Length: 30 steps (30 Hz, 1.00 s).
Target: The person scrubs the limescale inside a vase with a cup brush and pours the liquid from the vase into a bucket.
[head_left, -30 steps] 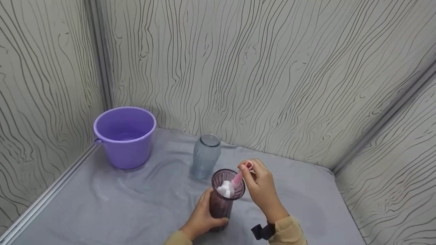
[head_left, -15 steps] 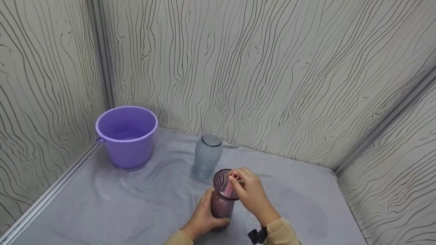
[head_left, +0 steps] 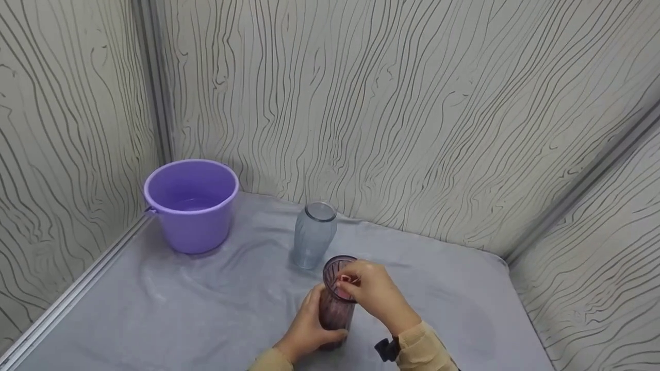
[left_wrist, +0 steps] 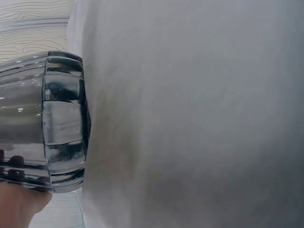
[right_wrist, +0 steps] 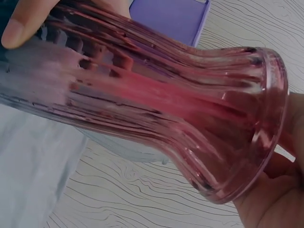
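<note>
A ribbed purple glass vase (head_left: 336, 310) stands at the front of the cloth, and my left hand (head_left: 309, 330) grips its side. My right hand (head_left: 375, 292) is at the vase's mouth and pinches the looped end of a pink-handled tool (head_left: 344, 291). In the right wrist view the pink handle (right_wrist: 166, 97) shows through the glass of the vase (right_wrist: 199, 152), reaching down inside, with my right hand (right_wrist: 273, 190) at the flared rim. The tool's far end is not clear. The left wrist view has the vase's thick base (left_wrist: 64, 123) near the cloth, my left hand (left_wrist: 19, 204) against it.
Just behind the purple vase stands a blue-grey glass vase (head_left: 313, 239). A purple bucket (head_left: 197, 232) stands at the back left. Grey cloth (head_left: 221, 319) covers the table, with patterned wall panels (head_left: 361, 103) behind and at both sides.
My right hand has moved left and down to the vase's mouth, and the pink handle has sunk deeper inside. The white pieces seen at the mouth earlier no longer show. My left hand keeps its grip.
</note>
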Tool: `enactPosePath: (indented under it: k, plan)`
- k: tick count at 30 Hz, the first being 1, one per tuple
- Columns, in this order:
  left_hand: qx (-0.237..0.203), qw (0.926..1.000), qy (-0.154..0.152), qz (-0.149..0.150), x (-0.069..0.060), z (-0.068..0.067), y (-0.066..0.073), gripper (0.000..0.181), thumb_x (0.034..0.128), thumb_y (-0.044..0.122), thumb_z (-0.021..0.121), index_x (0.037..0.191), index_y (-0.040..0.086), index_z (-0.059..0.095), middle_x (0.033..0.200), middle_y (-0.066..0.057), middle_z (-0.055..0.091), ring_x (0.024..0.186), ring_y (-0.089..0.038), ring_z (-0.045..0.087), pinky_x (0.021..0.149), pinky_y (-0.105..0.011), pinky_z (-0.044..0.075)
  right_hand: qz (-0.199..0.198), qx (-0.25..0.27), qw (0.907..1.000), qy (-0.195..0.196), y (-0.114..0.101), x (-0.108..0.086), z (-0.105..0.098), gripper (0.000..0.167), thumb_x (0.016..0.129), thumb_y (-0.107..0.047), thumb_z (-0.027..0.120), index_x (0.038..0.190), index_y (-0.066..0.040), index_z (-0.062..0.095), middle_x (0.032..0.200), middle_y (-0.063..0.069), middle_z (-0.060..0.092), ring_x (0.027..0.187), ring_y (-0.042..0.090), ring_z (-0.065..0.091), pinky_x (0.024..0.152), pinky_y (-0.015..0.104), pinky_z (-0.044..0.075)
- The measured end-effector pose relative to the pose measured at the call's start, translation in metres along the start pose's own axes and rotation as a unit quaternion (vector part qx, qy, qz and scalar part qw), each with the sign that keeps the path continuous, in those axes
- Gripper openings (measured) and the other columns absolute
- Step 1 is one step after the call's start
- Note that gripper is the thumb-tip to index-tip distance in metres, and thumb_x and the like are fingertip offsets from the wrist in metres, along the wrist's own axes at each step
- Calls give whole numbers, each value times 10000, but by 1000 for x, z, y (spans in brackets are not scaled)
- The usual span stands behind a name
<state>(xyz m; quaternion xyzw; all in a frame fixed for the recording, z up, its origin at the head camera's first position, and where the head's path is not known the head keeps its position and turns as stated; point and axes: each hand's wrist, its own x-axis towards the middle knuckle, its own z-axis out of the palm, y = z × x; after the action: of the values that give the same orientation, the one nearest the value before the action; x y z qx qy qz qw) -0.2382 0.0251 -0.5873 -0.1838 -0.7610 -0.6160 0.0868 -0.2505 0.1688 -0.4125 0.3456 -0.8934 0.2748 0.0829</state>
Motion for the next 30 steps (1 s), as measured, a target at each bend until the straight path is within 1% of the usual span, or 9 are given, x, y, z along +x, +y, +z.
enactPosePath:
  k: [4,8,13,18,20,25,28,30]
  plan:
    - [-72,10000,-21,-20,0,0,-1,928,717,288,925,1462,231,375,1429,-48,446,1274,-239,473,1050,-427,416,92,-92,9992,-374,-1,6,2,58,840,7,784,837,-48,765,839,43,702,775,173,674,679,287,574]
    - [-126,9999,-39,-106,0,-2,0,939,717,295,928,1470,239,371,1431,-42,446,1280,-238,472,1059,-430,412,80,-168,9978,-633,-3,12,5,89,827,32,774,800,-50,755,779,28,704,713,115,627,629,262,535]
    - [-75,9998,-44,-204,0,-3,0,945,713,290,930,1472,247,369,1426,-48,446,1277,-247,474,1054,-453,413,87,-264,9961,-837,-3,18,6,117,793,76,766,766,-35,740,733,26,698,664,80,570,595,256,502]
    - [-76,9996,-29,-258,0,-4,-1,947,704,264,931,1469,248,372,1422,-49,450,1264,-238,474,1049,-461,415,-47,-253,9950,-960,-3,23,5,95,758,82,736,734,-9,747,682,-3,670,625,52,508,564,242,477]
    - [-93,9996,-34,-251,1,-4,-1,947,705,279,928,1470,247,371,1418,-44,450,1259,-229,473,1047,-454,416,-119,-224,9945,-1012,-3,24,4,98,764,79,726,732,-9,755,677,-10,666,621,43,490,563,237,469]
    - [-135,9997,-66,-201,2,-3,-1,953,706,312,924,1475,248,365,1416,-30,450,1254,-210,476,1049,-424,414,-126,-225,9911,-1306,-2,26,1,117,814,78,728,757,-16,769,727,29,707,658,63,554,604,261,493]
    - [-205,9996,-83,-178,3,-2,0,951,699,275,929,1470,257,372,1407,-25,456,1246,-198,485,1051,-407,411,-65,-212,9891,-1454,-2,25,-1,109,819,76,732,782,-14,781,753,46,727,675,62,577,611,252,498]
    - [-210,9996,-85,-139,3,-1,0,947,697,247,931,1465,262,377,1402,-24,460,1242,-193,489,1052,-396,411,-21,-156,9887,-1492,-1,24,-3,109,809,80,728,786,-11,783,742,39,719,661,52,554,600,243,487]
